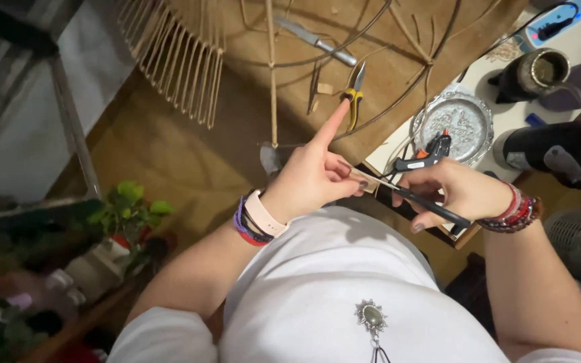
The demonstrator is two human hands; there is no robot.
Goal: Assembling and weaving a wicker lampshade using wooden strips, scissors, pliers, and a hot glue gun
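We see our left hand (317, 176), forefinger raised, pinching a thin pale strip (360, 174) above our lap. Our right hand (455, 191) grips a slim black-handled tool (432, 206) whose tip meets the strip. Behind lies a glue gun (426, 156).

a brown board (398, 74) carries a wicker frame (176, 60), yellow pliers (354, 97), a knife (316, 42) and loose cane bits. beside it, a white table (506, 111) holds a silver tray (453, 124), a glue gun (426, 156) and a kettle (536, 74).
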